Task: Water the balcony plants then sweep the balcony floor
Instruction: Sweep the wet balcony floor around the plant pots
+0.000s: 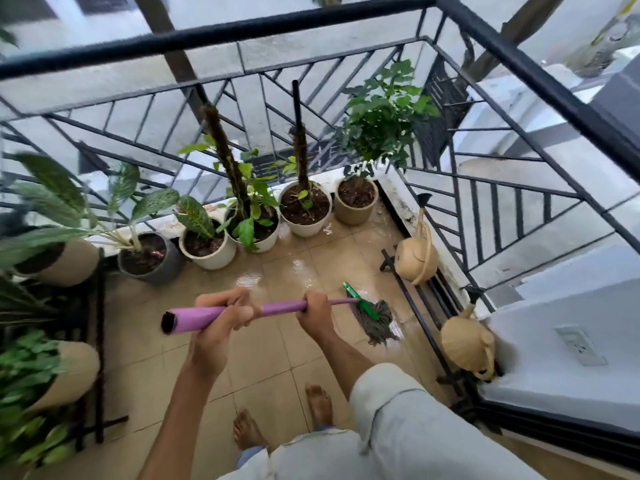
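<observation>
Wet balcony tiles (263, 355) are being mopped; the mop handle (207, 315) is gripped by the left hand (225, 313) and right hand (317, 311), fingers fully closed. At 2 o'clock, the watering can (415, 258) could be struck.

Soft daylight is coming in from outside, past the railing (221, 32) at twelve o'clock, and it is filling the balcony evenly — nothing is looking dark. Shadows are staying faint. The wet floor tiles (263, 275) are shining with small white glare spots near the middle. The leafy plants (31, 382) at eight and nine o'clock are looking smeared and blurry. The wide lens is bending the straight bars into curves — most at the edges. The middle is looking sharper.
</observation>
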